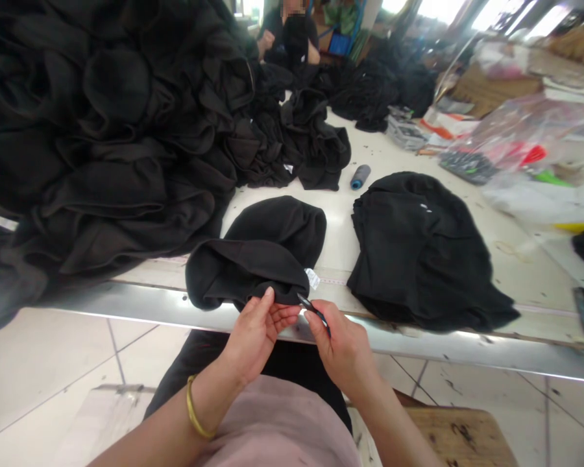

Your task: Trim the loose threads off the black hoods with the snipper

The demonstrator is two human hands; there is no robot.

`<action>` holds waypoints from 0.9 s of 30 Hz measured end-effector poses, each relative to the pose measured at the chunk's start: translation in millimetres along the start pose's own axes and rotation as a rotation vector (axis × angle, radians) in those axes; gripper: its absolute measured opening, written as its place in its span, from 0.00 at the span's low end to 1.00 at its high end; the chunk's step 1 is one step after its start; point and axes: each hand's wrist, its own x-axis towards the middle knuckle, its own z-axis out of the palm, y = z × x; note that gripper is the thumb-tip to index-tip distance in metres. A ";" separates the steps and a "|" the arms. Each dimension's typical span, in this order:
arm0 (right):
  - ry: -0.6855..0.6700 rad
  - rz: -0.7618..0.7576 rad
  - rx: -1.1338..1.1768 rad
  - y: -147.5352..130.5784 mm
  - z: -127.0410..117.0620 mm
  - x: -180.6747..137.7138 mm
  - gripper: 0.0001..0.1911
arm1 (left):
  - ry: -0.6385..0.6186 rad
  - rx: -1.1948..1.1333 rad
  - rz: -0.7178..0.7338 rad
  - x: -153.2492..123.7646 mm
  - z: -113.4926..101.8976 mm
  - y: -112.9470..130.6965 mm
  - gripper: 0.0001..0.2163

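A black cloth garment piece point(253, 259) lies bunched at the table's front edge, with a small white label point(313, 279) sticking out at its right. My left hand point(260, 327) pinches the near edge of this cloth between thumb and fingers. In my right hand point(343, 344) is a pair of small thread snips point(316, 312), their dark tips touching the cloth edge close to the label. Whether the blades are apart I cannot tell. The snips' handle is mostly hidden by my fingers.
A high heap of black garments point(102, 130) fills the left. A stack of black pieces point(418, 253) lies to the right, with a grey thread spool point(360, 176) behind it. Plastic bags point(525, 143) lie at the far right. Another person point(289, 39) sits across the table.
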 end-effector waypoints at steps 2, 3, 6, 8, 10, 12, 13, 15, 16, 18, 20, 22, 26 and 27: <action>-0.003 0.001 0.022 1.6 -0.6 -0.8 0.12 | 0.009 0.004 0.000 -0.1 0.8 0.7 0.10; -0.004 0.001 0.035 2.2 -1.3 -1.4 0.11 | 0.014 0.008 0.002 -0.1 1.4 1.0 0.09; -0.017 -0.003 0.063 2.8 -3.7 -3.0 0.12 | 0.030 0.026 0.020 0.5 2.5 0.9 0.09; -0.036 0.001 0.065 2.2 -4.5 -3.0 0.13 | 0.022 0.041 0.033 1.4 2.2 -0.6 0.09; -0.049 0.006 0.053 1.6 -4.5 -1.9 0.13 | 0.002 0.063 0.038 2.1 0.9 -2.7 0.10; -0.055 0.008 0.047 1.6 -4.6 -0.6 0.13 | -0.019 0.094 0.037 2.3 -0.3 -4.5 0.10; -0.051 0.010 0.053 1.9 -5.0 -0.1 0.13 | -0.023 0.106 0.036 2.2 -0.6 -4.8 0.10; -0.022 0.035 0.092 2.9 -6.5 0.2 0.11 | -0.019 0.110 0.037 1.9 -0.3 -4.5 0.10; 0.012 0.060 0.124 3.3 -7.3 0.1 0.10 | -0.014 0.107 0.035 1.8 0.3 -4.0 0.11; 0.118 0.109 0.204 3.4 -7.6 0.5 0.09 | -0.007 0.097 0.033 1.4 1.7 -3.1 0.11; 0.222 0.105 0.279 2.2 -4.3 3.3 0.14 | -0.012 0.091 0.031 1.1 2.7 -3.3 0.11; 0.254 0.037 0.336 0.3 2.6 9.5 0.19 | -0.033 0.088 0.031 0.7 2.6 -4.5 0.11; 0.150 0.040 0.534 -3.4 12.9 23.9 0.18 | -0.054 0.086 0.021 0.3 0.3 -5.8 0.09; 0.133 0.119 0.636 -3.8 11.5 25.6 0.16 | -0.042 0.079 0.014 0.5 -0.3 -5.3 0.09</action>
